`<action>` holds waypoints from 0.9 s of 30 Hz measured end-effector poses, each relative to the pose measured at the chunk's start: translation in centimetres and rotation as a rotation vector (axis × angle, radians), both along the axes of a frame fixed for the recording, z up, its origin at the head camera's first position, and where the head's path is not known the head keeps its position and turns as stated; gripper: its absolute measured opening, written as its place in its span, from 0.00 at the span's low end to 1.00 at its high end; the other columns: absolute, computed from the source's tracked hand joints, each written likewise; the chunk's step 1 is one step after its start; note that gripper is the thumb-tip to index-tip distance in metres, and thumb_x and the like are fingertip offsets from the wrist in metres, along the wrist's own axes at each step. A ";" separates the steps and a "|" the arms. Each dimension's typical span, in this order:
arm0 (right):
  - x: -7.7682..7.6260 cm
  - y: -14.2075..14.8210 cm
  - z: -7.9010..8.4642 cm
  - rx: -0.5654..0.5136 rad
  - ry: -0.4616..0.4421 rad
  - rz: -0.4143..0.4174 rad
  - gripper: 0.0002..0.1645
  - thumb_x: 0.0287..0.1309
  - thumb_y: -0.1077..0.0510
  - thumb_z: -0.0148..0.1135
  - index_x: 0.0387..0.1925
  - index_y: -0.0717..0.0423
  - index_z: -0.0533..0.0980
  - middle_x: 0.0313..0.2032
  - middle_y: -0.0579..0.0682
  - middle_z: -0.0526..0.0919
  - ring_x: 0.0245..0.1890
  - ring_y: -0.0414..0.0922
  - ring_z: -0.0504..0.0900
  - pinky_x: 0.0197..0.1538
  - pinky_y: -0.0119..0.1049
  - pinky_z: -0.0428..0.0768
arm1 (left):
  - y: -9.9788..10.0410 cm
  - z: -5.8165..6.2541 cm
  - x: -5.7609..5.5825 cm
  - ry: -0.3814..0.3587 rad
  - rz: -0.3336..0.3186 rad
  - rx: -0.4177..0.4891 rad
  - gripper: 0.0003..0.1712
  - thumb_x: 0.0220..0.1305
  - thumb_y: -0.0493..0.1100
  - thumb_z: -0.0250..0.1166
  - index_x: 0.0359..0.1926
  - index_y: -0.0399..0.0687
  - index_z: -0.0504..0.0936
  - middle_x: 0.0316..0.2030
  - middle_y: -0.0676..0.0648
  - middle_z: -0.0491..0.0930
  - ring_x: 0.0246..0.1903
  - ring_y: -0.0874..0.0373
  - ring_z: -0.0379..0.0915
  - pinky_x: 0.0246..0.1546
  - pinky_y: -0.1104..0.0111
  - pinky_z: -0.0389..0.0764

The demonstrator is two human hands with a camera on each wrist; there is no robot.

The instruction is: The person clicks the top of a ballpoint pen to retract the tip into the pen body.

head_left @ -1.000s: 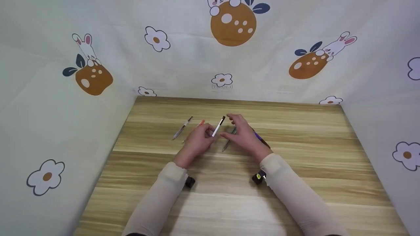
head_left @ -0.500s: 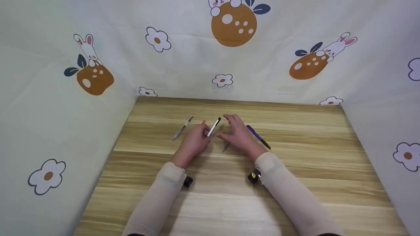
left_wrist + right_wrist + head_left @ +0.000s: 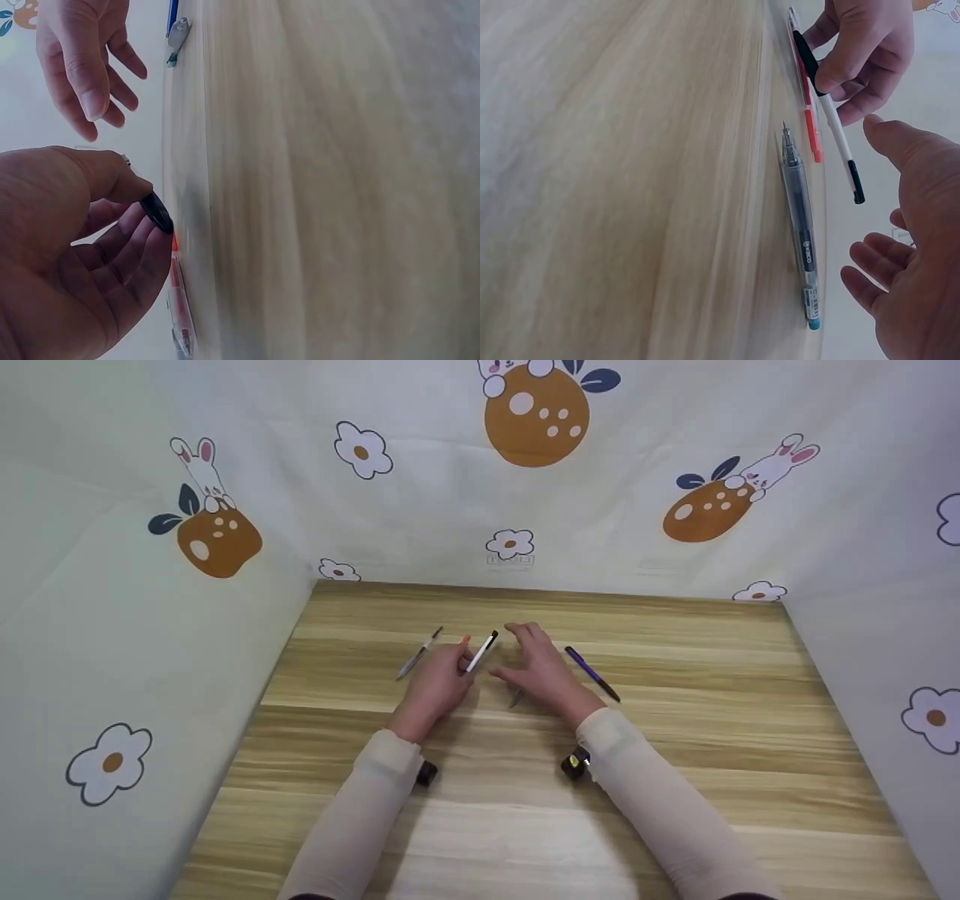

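In the head view my left hand (image 3: 437,679) pinches a white pen (image 3: 481,652) with black ends between thumb and fingers, above the table. The right wrist view shows the thumb pressed on its black grip section. My right hand (image 3: 544,669) hovers just right of the pen's tip end, thumb and fingers spread apart, holding nothing. Beneath it lies a clear pen with a teal end (image 3: 800,232), mostly hidden from the head camera. A red pen (image 3: 810,112) lies on the table by the left hand, partly covered by it in the head view.
A clear pen with a dark refill (image 3: 419,653) lies left of the left hand. To the right of the right hand rests a blue and black pen (image 3: 592,674). Printed cloth walls (image 3: 420,510) enclose the wooden table (image 3: 495,825) at the back and sides.
The left hand has moved slightly left with the white pen in its pinch. The right hand has shifted left too, uncovering the blue and black pen and covering more of the clear one.
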State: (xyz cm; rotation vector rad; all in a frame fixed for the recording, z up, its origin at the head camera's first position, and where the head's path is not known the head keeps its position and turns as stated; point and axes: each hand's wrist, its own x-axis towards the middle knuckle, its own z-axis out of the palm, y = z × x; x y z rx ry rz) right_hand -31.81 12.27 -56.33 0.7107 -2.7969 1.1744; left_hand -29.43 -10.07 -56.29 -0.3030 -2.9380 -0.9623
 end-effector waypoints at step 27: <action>0.0 -0.5 0.2 0.007 0.012 0.012 0.52 0.62 0.49 0.84 0.79 0.62 0.69 0.69 0.65 0.74 0.66 0.59 0.75 0.72 0.54 0.75 | 0.0 -0.2 0.2 0.005 0.029 -0.196 0.09 0.71 0.37 0.75 0.50 0.43 0.90 0.40 0.45 0.84 0.37 0.51 0.80 0.43 0.54 0.84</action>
